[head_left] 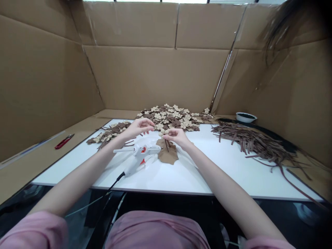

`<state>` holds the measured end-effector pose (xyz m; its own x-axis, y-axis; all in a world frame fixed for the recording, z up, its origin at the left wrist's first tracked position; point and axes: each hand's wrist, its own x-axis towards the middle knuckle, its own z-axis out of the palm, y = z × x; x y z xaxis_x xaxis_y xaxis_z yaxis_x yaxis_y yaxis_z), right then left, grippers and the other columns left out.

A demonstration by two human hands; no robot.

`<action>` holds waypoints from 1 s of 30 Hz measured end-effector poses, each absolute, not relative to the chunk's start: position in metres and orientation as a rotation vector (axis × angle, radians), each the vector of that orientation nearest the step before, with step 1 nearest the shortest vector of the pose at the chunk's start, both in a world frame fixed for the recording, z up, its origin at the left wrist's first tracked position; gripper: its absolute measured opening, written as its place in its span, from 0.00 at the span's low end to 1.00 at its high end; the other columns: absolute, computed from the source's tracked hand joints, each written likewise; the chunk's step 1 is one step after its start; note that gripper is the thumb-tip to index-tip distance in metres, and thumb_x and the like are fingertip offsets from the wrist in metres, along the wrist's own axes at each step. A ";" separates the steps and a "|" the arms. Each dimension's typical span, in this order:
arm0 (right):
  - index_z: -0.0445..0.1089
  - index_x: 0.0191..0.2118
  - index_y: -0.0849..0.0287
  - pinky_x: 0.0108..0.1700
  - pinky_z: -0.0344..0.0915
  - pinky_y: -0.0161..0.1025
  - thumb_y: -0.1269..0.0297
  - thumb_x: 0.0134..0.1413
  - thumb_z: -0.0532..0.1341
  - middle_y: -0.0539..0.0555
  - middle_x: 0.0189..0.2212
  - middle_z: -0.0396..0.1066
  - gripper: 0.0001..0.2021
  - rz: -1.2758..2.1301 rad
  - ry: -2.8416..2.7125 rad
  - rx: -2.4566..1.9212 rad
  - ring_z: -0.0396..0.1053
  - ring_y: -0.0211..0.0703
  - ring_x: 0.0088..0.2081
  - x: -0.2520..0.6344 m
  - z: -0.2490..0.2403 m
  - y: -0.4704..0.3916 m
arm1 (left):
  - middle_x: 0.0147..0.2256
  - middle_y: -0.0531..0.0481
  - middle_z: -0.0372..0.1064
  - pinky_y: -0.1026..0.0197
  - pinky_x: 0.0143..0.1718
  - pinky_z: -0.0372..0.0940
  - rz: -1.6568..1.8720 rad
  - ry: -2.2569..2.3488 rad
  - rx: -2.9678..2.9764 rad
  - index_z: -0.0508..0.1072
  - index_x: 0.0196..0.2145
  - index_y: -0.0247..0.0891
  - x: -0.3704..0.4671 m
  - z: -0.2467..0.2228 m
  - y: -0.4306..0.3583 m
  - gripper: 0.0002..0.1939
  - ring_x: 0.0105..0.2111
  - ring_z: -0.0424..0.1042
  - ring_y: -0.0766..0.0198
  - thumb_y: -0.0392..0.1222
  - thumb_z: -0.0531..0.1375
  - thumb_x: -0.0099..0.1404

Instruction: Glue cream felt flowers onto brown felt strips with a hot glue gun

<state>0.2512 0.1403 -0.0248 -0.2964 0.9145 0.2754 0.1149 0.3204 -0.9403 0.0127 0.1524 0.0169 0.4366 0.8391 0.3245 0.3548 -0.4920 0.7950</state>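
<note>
"What is the right hand [176,137] doing?"

"It is pinching a small cream flower cutout [163,132] between thumb and fingers, holding it over the middle of the work area. Brown strips [167,146] are hanging just below; whether they are joined to the flower, one cannot tell."

"And the left hand [140,127]?"

"It is hovering just beside the flower, its fingers bent and loosely parted."

"What is lying beneath?"

"A tan, wavy-edged piece [168,156] is lying on the white board [197,180], and a white hot-glue gun [133,160] is resting beside it, nozzle pointing left."

"Further out?"

"A heap of cream and brown flower cutouts [168,117] is spreading behind the hands, with a smaller pile [114,130] lying left of the left hand. On the right, a tangle of brown strips [251,140] is sprawling near a white bowl [245,119] with dark contents. A red-handled tool [64,141] is lying far left, and cardboard panels [155,76] are surrounding everything."
</note>
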 end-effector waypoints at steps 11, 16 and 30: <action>0.69 0.25 0.62 0.32 0.58 0.38 0.52 0.30 0.73 0.50 0.24 0.66 0.20 1.095 -1.608 -0.945 0.62 0.38 0.28 0.250 -0.015 0.136 | 0.47 0.46 0.73 0.65 0.42 0.65 0.053 1.057 2.220 0.75 0.48 0.42 -0.099 0.044 0.069 0.18 0.43 0.72 0.59 0.50 0.59 0.64; 0.68 0.24 0.61 0.32 0.59 0.38 0.51 0.31 0.73 0.50 0.24 0.66 0.21 1.090 -1.610 -0.940 0.62 0.38 0.28 0.250 -0.013 0.133 | 0.57 0.44 0.65 0.62 0.47 0.65 0.166 1.086 2.218 0.67 0.59 0.46 -0.101 0.028 0.037 0.28 0.49 0.68 0.55 0.55 0.59 0.63; 0.69 0.26 0.61 0.35 0.62 0.40 0.53 0.28 0.74 0.51 0.24 0.68 0.21 1.112 -1.541 -0.949 0.65 0.39 0.28 0.248 -0.011 0.134 | 0.37 0.46 0.72 0.61 0.33 0.62 0.555 1.545 2.039 0.74 0.41 0.35 -0.007 -0.011 0.019 0.28 0.35 0.69 0.55 0.64 0.58 0.59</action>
